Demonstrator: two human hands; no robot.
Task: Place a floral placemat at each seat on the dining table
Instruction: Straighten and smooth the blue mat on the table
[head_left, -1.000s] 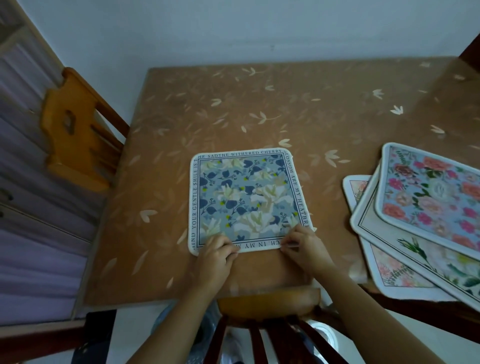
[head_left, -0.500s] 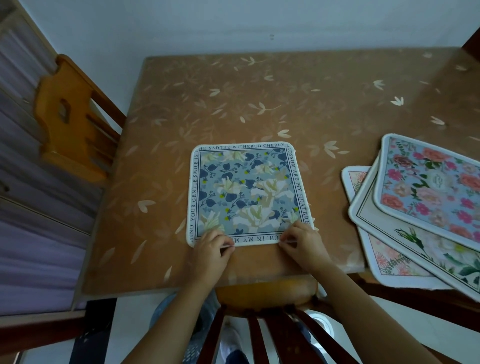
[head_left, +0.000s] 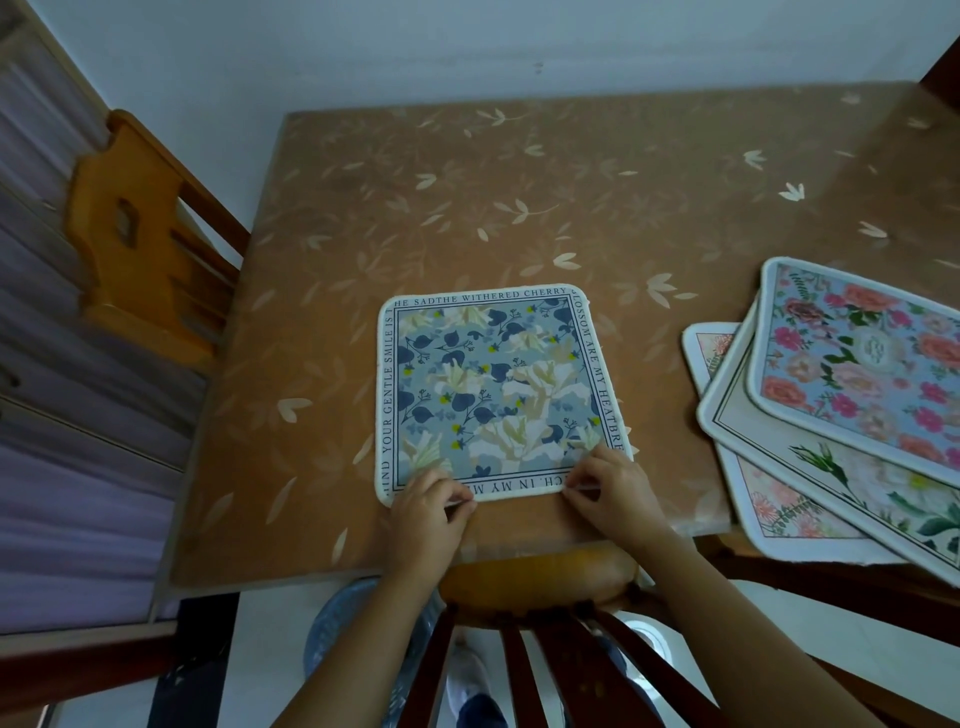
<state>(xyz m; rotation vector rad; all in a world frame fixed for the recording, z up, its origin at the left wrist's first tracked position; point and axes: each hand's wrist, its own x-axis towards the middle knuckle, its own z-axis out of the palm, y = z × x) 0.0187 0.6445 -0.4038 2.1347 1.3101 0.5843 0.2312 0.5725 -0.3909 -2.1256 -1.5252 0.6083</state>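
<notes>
A square blue floral placemat (head_left: 496, 389) with a lettered white border lies flat on the brown leaf-patterned table (head_left: 519, 197), near its front edge. My left hand (head_left: 428, 512) pinches the mat's near edge at the left corner. My right hand (head_left: 610, 491) pinches the same edge near the right corner. A pile of three more floral placemats (head_left: 852, 410) lies fanned at the table's right, overhanging the front edge, with a pink rose one on top.
A dark wooden chair back (head_left: 540, 639) stands directly below me at the table's front edge. An orange wooden chair (head_left: 140, 244) is pushed in at the left side. A white wall runs behind the table's far edge.
Both hands stay pinched on the mat's near edge and the mat keeps its place; only my head view has shifted slightly.
</notes>
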